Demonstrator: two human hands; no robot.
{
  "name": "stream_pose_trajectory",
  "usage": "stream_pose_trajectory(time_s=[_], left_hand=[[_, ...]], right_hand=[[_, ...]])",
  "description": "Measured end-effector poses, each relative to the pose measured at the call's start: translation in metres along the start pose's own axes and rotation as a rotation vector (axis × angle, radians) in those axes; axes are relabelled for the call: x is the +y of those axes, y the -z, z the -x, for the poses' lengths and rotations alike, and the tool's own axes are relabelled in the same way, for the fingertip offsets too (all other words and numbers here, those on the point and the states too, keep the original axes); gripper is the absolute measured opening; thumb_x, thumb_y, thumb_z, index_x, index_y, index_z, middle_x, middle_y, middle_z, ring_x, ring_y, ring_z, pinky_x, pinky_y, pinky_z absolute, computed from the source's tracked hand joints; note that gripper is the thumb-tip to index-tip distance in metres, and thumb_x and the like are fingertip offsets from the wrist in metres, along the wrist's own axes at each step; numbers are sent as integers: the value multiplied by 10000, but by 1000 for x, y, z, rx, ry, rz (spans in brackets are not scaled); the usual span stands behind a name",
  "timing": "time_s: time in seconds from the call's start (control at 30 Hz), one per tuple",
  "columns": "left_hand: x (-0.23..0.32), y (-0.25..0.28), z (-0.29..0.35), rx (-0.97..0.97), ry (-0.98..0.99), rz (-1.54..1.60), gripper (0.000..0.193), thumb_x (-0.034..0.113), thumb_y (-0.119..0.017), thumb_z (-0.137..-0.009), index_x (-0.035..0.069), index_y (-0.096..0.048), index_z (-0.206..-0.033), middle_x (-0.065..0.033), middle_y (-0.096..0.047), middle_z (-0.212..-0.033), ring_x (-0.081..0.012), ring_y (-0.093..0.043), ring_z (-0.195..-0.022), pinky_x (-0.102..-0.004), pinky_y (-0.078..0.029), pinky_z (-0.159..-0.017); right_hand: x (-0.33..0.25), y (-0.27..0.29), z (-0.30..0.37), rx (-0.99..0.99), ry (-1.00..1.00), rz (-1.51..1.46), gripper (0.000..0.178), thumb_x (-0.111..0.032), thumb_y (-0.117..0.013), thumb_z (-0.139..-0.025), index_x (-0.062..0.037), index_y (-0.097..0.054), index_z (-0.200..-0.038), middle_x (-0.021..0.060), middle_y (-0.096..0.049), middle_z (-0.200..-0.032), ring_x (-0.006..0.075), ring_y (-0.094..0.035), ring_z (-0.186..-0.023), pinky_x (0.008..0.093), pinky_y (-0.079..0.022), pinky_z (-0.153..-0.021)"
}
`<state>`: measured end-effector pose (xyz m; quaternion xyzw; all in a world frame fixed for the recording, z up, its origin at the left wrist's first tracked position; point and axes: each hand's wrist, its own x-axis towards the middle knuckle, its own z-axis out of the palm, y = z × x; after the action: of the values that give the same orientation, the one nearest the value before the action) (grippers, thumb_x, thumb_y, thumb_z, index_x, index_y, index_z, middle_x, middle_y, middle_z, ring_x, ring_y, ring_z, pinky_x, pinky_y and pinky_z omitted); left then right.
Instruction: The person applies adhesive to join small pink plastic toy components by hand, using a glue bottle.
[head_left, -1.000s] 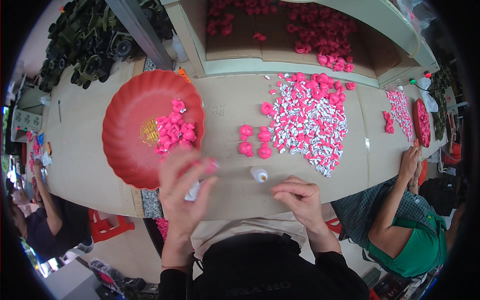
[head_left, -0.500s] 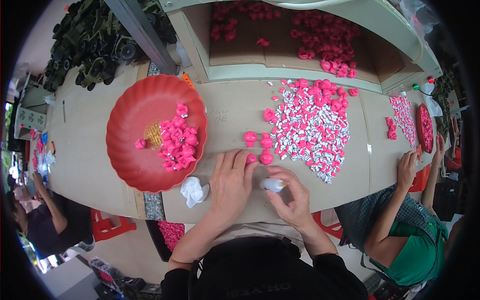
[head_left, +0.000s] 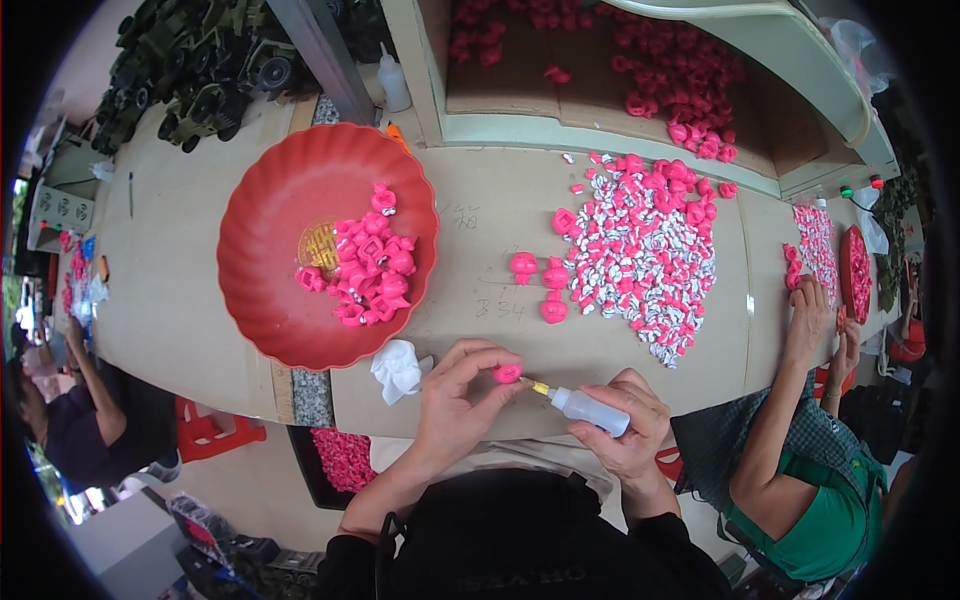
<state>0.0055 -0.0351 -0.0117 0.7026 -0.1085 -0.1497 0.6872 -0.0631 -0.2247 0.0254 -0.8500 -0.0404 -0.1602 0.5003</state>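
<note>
1. Dark green toy jeeps (head_left: 200,70) lie heaped at the far left of the table (head_left: 170,290).
2. Just right of them, a grey metal post (head_left: 322,60) leans in the view.
3. A white squeeze bottle with a thin nozzle (head_left: 394,84) stands upright beside the post, on its right.
4. A slim, dark pen-like tool (head_left: 130,195) lies on the table's left part.
5. Further left sits a grey socket box (head_left: 62,207).
6. A red plastic stool (head_left: 212,430) stands on the floor, near left.
7. A person in dark clothing (head_left: 85,410) sits at the left; a person in a green top (head_left: 825,500) works at the right.
8. A clear plastic bag (head_left: 860,50) shows at the far right.
</note>
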Motion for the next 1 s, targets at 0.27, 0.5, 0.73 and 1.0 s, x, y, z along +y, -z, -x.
stream_pose_trajectory(time_s=[0.27,0.5,0.73,1.0], left_hand=[[1,3,2,-25,8,-62,289,-59,-717,-729,30,-653,-996,-72,-561,-1020,-147,-591,-923,-260,-490,-800],[4,3,2,-36,-10,-122,298,-90,-709,-716,32,-661,-984,-76,-560,-1029,-147,-588,-938,-249,-500,-803],[0,1,1,38,-151,-296,254,-63,-734,-705,56,-688,-925,-72,-575,-980,-160,-591,-913,-261,-509,-760],[-1,1,2,45,-138,-258,221,-63,-726,-725,46,-687,-913,-75,-565,-977,-175,-589,-914,-260,-525,-770]], right_hand=[[-2,-5,0,-28,-57,-10,391,-66,-827,-607,-16,-677,-964,76,-659,-703,175,-523,-588,277,-415,-525],[-2,-5,-1,-31,-63,-13,379,-65,-826,-608,-10,-679,-953,79,-656,-700,176,-522,-584,279,-414,-521],[-3,-3,-2,-31,-88,6,357,-60,-816,-617,-5,-679,-943,82,-645,-689,177,-517,-576,282,-414,-516],[-1,-3,-3,-12,-92,20,338,-54,-811,-613,-1,-683,-922,77,-628,-666,177,-508,-568,283,-408,-508]])
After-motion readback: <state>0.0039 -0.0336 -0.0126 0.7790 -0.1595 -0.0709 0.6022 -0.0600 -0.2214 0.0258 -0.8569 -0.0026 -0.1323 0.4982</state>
